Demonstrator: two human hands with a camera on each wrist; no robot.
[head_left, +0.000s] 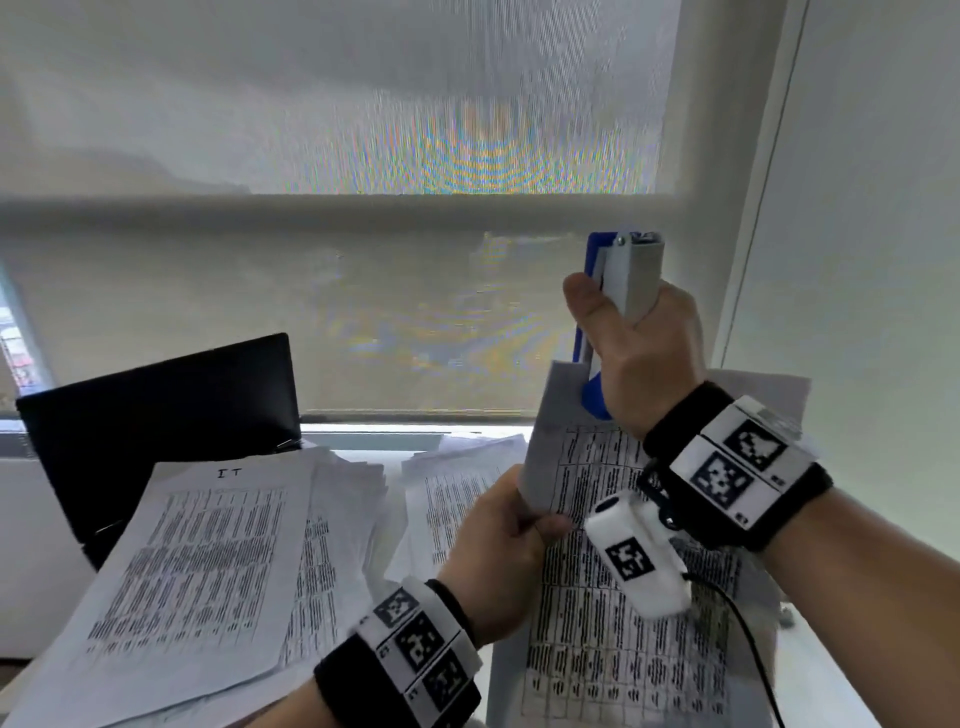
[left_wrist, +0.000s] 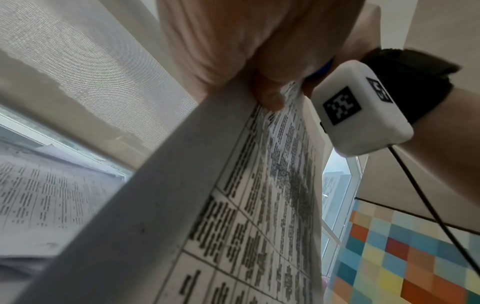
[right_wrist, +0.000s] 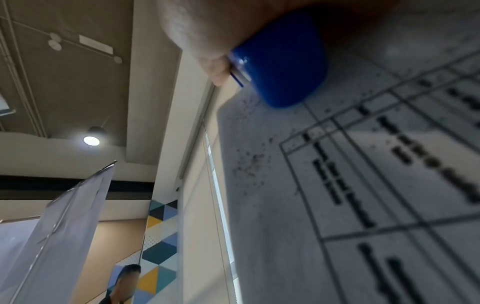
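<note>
Down at six o'clock, within the left hand (head_left: 498, 551), the printed sheets (head_left: 613, 623) are being pinched at their left edge, while toward one o'clock their top corner is being met by the blue stapler (head_left: 623, 275) being clenched in the right hand (head_left: 654, 358), so edges are best being kept flush and steady.

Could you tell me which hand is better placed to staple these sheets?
Right: the right hand grips the blue stapler at the top corner of the printed sheets, while the left hand pinches their edge.
</note>
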